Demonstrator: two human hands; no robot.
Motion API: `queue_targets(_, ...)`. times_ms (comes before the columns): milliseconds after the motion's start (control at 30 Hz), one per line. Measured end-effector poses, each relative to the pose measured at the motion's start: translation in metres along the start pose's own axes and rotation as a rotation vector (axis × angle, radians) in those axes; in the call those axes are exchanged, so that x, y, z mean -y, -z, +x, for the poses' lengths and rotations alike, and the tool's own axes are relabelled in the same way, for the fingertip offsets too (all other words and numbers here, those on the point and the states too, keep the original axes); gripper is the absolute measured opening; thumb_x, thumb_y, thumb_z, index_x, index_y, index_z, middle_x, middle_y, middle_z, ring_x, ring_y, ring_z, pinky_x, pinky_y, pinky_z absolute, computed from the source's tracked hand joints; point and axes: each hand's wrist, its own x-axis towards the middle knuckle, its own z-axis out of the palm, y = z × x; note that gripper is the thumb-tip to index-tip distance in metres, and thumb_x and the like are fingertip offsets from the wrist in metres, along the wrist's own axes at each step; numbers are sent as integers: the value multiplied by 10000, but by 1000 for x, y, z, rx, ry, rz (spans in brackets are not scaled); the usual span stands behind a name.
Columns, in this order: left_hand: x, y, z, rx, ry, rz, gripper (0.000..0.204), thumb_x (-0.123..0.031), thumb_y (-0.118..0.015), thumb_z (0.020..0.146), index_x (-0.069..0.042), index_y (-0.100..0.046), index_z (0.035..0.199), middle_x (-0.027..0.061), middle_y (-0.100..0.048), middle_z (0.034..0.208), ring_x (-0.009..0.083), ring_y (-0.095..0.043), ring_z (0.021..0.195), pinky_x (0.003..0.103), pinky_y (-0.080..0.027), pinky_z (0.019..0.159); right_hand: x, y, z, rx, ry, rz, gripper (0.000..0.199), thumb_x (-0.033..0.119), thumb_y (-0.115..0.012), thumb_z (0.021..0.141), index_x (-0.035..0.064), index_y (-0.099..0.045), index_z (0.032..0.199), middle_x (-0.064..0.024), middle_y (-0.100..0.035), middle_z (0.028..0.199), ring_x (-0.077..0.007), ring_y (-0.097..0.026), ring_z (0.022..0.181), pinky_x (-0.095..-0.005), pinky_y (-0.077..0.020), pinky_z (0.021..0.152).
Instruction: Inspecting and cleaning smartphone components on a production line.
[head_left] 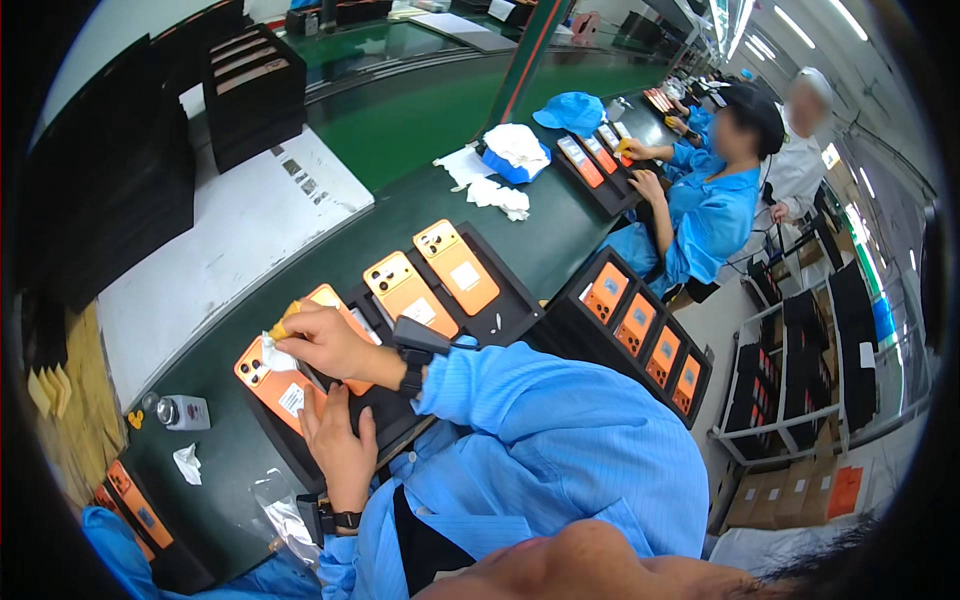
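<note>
My right hand pinches a crumpled white wipe, yellow finger covers on its fingertips. The wipe presses on the back of an orange smartphone, beside its camera bump. My left hand lies with fingers stretched out at that phone's lower end, near its white label. Partly behind my right hand lies another orange phone. Two more, an orange phone and an orange phone, rest farther right, camera side up, in a black tray.
A small white bottle and a crumpled tissue are at left on the green bench. A black tray of orange phones stands at right. Beyond it a co-worker in blue handles phones. Black tray stacks stand far left.
</note>
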Motion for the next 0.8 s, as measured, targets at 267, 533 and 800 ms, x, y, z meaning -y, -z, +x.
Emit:
queue_targets(267,-5,-3,29,-177,306,-1046,283,-79,-579,983,35,-620,1239,89,-672,1099,150,-626,995,275,-483,856,4,46,-56,34,-680,1579,238,125,-636,955,48,-630,1181,-71,-679,1130,-211,-637,1097,-397,-490,985)
queue_targets(533,-32,3,47,-95,282,-1426,329,-198,-511,1031,64,-618,1198,90,-673,1126,172,-646,1054,305,-501,916,11,78,-71,-10,-721,1356,216,188,-615,978,92,-614,1171,-34,-670,1054,-180,-661,956,-355,-546,788)
queue_targets(800,-49,-3,51,-27,317,-1563,326,-252,-550,1017,49,-632,1115,109,-687,1048,179,-662,959,332,-523,859,2,101,-91,-10,-658,1173,188,139,-630,964,70,-640,1139,-49,-684,1081,-165,-655,1019,-355,-519,917)
